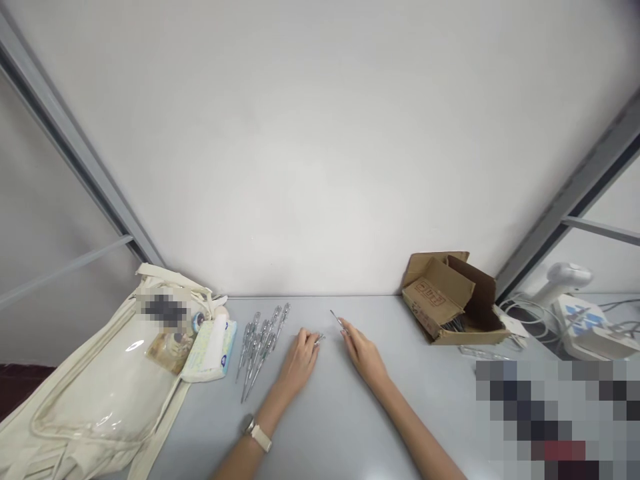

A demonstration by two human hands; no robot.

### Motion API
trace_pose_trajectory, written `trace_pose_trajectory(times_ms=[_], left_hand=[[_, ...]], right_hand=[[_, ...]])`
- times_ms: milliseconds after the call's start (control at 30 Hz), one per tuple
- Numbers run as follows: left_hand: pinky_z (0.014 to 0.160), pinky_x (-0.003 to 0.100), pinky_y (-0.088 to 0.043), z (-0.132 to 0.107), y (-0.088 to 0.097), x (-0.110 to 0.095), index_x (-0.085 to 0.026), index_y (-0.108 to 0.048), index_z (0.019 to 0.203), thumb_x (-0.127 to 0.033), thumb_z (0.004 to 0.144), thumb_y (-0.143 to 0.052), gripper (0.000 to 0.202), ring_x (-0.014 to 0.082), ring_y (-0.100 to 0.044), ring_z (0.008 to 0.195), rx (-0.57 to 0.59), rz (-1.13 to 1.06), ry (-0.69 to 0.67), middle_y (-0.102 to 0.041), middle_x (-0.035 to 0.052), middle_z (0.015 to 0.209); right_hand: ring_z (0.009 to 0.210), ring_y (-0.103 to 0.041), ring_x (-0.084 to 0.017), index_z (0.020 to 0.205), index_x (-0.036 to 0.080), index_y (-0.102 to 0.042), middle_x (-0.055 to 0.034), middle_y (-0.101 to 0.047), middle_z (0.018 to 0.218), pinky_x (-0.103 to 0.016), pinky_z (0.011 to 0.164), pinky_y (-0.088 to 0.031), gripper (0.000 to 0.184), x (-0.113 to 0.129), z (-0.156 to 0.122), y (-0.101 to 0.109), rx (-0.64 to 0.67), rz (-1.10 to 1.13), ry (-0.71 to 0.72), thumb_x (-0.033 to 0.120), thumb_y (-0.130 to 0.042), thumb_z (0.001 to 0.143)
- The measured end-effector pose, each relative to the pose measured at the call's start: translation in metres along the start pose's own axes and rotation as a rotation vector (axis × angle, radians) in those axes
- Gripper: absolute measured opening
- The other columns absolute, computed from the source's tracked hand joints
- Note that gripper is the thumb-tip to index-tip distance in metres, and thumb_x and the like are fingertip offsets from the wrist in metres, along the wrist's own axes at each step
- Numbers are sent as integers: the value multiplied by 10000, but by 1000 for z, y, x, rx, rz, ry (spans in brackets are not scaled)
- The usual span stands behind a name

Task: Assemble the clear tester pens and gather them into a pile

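My left hand [300, 360] rests on the grey table [350, 413] with its fingertips closed on a small clear part [319, 339]. A watch sits on that wrist. My right hand [364, 353] pinches a thin metal rod [338, 321] that points up and to the left. Just left of my left hand lies a heap of several clear test-pen screwdrivers [260, 347], side by side.
An open cardboard box [450, 297] with more thin parts stands at the back right. A cream tote bag [115, 380] and a pack of tissues [213, 348] lie at the left. White devices with cables [580, 320] sit at the far right.
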State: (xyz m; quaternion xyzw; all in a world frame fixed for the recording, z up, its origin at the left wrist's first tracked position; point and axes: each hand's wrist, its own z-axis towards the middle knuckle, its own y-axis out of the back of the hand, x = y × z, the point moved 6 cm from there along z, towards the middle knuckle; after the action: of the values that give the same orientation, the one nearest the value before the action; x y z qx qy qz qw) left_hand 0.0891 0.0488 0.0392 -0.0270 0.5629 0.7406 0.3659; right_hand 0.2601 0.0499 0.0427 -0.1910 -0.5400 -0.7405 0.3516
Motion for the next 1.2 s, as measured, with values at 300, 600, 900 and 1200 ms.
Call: trace_pose_trajectory(times_ms=[300, 600, 900, 1200], left_hand=[[773, 294, -480, 1, 16, -13, -233, -529, 1089, -189, 968, -347, 223, 180, -598, 847, -45, 142, -65, -557, 40, 947], [684, 296, -433, -1, 13, -11, -211, -462, 943, -175, 934, -349, 119, 188, -593, 786, 4, 171, -80, -580, 30, 850], [670, 288, -402, -4, 12, -7, -204, -464, 898, -112, 875, -367, 136, 180, -573, 756, 12, 195, -72, -567, 21, 818], [707, 286, -416, -7, 11, -6, -198, -531, 977, -103, 863, -382, 211, 177, -570, 783, 12, 182, -74, -581, 36, 879]], right_hand=[[660, -549, -177, 656, 199, -552, -53, -591, 656, -280, 669, -385, 512, 2, 3, 1, -106, -153, 70, 383, -227, 1006], [662, -456, -170, 625, 209, -448, -17, -487, 635, -284, 675, -347, 383, 1, 8, 6, -209, -248, 139, 255, -309, 979], [577, -474, -144, 565, 204, -468, -4, -514, 549, -270, 672, -336, 402, -3, 8, -2, -234, -294, 180, 220, -346, 948], [557, -550, -133, 540, 179, -567, -31, -612, 546, -269, 617, -300, 443, -5, 7, -3, -203, -360, 78, 219, -379, 938]])
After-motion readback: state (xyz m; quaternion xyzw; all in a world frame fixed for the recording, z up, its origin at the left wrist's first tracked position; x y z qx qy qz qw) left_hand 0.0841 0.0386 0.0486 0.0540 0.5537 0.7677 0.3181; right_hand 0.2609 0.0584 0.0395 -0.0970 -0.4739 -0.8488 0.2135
